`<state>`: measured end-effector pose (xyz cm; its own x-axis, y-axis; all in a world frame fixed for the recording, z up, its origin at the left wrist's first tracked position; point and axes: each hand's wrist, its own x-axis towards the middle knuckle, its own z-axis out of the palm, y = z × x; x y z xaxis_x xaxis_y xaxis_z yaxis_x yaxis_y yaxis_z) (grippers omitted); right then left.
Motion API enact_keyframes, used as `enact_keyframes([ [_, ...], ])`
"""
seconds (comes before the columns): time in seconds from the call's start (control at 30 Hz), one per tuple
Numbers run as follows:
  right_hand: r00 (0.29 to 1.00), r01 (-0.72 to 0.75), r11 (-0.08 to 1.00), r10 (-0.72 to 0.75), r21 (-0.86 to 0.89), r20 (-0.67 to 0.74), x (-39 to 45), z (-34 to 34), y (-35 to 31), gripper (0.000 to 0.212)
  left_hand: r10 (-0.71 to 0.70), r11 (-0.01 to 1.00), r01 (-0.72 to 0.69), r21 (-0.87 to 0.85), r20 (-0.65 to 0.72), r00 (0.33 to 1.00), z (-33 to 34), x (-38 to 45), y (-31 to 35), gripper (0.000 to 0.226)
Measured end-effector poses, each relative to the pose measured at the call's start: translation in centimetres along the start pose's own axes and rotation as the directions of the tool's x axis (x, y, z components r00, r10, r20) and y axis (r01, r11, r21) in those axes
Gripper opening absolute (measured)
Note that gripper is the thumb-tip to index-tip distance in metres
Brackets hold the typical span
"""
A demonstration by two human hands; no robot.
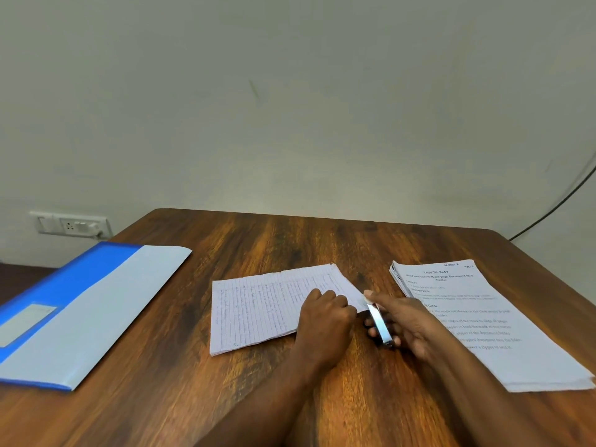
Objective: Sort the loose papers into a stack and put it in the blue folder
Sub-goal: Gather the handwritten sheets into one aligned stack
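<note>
Centrally, on the wooden table (225, 398), the lined papers (258, 308) are pressed by the curled left hand (324, 321); a small silvery object (380, 324) (unclear what) is grasped by the right hand (406, 321) beside a printed stack (503, 343), and the blue folder (74, 304) lies well apart at left

Two hands, the left hand (325, 314) and the right hand (400, 317); one blue folder (80, 304); two paper piles, a lined handwritten stack (258, 308) and a printed stack (503, 333); one small metal tool (379, 322); one wall socket plate (72, 224); one black cable (561, 198); one wooden table (180, 398)
</note>
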<state>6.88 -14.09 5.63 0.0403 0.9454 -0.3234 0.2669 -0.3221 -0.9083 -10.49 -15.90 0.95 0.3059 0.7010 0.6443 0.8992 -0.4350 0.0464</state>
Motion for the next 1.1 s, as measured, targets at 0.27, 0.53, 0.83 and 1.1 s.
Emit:
enact_keyframes([
  [0.27,0.913,0.107,0.775,-0.325,-0.623,-0.247,-0.6,-0.3,0.1,0.053,-0.12,0.993,0.12,-0.01,-0.009,0.993,0.5,-0.2,0.0,0.007],
  [0.53,0.893,0.133,0.729,-0.382,-0.671,-0.238,-0.8,0.9,0.3,0.057,-0.151,0.989,0.151,-0.006,-0.01,0.989,0.3,-0.1,-0.1,0.005],
  [0.83,0.906,0.167,0.722,-0.381,-0.672,-0.184,-0.6,0.6,0.0,0.059,-0.169,0.985,0.168,-0.048,-0.015,0.986,0.5,0.1,-0.2,0.006],
  [1.1,0.919,0.294,0.815,-0.385,-0.5,-0.088,0.6,0.9,-1.4,0.04,-0.226,0.971,0.219,-0.094,-0.069,0.972,0.4,0.1,-0.3,0.006],
])
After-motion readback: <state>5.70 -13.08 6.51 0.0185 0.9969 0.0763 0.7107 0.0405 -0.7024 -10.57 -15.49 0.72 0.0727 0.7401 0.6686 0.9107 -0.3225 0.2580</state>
